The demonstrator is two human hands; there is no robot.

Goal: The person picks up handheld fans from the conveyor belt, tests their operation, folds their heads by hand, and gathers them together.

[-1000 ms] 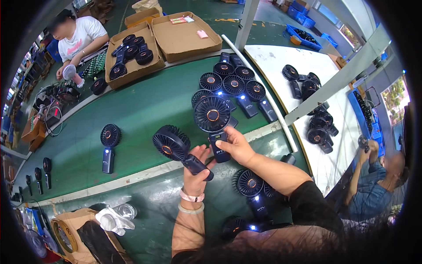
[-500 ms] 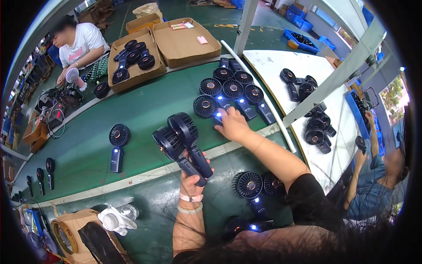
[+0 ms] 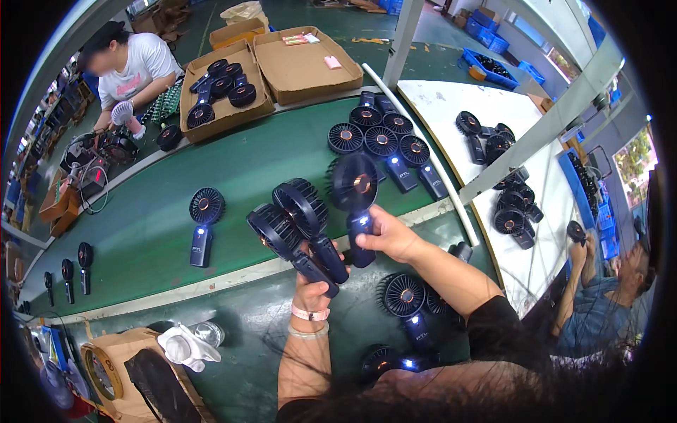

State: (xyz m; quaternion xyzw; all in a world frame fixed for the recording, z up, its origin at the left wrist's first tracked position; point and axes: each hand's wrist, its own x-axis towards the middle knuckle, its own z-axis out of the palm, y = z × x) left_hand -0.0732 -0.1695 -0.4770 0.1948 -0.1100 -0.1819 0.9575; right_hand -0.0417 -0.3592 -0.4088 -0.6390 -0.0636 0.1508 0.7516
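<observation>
Raised since the earlier frame: lamp-lit fan [image 3: 358, 194], from the near edge of the fan cluster [image 3: 381, 141] to a position just beside the left-hand pair. Gripped by the handle in the right hand [image 3: 391, 237], with thumb across the handle's front. Held nearly upright, blades blurred.

Grasping with the left hand [image 3: 310, 290], as before: two dark fans [image 3: 303, 209], handles side by side, heads tilted up and to the left, one partly overlapping the other. Worn on the left wrist: pink band [image 3: 310, 313] and pale bangle [image 3: 308, 332].

Arranged on the green belt [image 3: 151, 190], beyond the hands: fan cluster at right, some handle lamps lit; lone fan [image 3: 206, 210] at left, lamp also lit; three smaller-looking fans [image 3: 85, 256] farther left.

Lying on the green worktable [image 3: 247, 374], near the right forearm: lit fan [image 3: 406, 296], beside another partly hidden by the arm. Placed at lower left: white cloth [image 3: 182, 347], against a clear container [image 3: 211, 332].

Set across the belt: open carton [image 3: 233, 125] holding several fans, next to a second carton [image 3: 303, 70]. Grouped on the white table [image 3: 441, 102] at right: more dark fans [image 3: 509, 221].
</observation>
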